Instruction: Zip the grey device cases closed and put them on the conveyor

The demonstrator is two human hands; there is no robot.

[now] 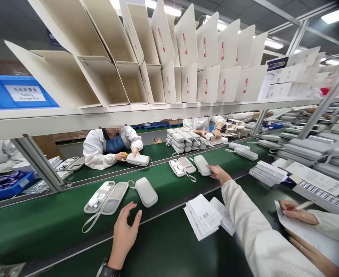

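**Open left hand at the belt's near edge, 2 cases within reach**

The left hand [125, 231] was spread flat and held nothing, its fingertips at the near edge of the green conveyor belt [42, 223]. Just beyond them lay a closed grey zip case [146, 191], and beside that an open zip case [106, 197] with white parts seated in its tray, lid laid back and wrist strap trailing toward the person. Both lay close to the near edge, likely so that they could be reached without stretching.

The right hand [304, 248] seemed to be the bare one at the lower right, under a printed sheet [316, 240]. I could not tell how far it was closed, or whether it gripped the sheet.

A co-worker's white sleeve [253, 231] crossed the view, its hand [219, 174] touching another closed case [202, 165]. That person's other hand held a pen [304, 205] over the sheet. Folded leaflets [204, 215] lay fanned on the bench in front of the belt. Flat cartons [186, 50] stood tilted on the shelf overhead, faces toward the workers.
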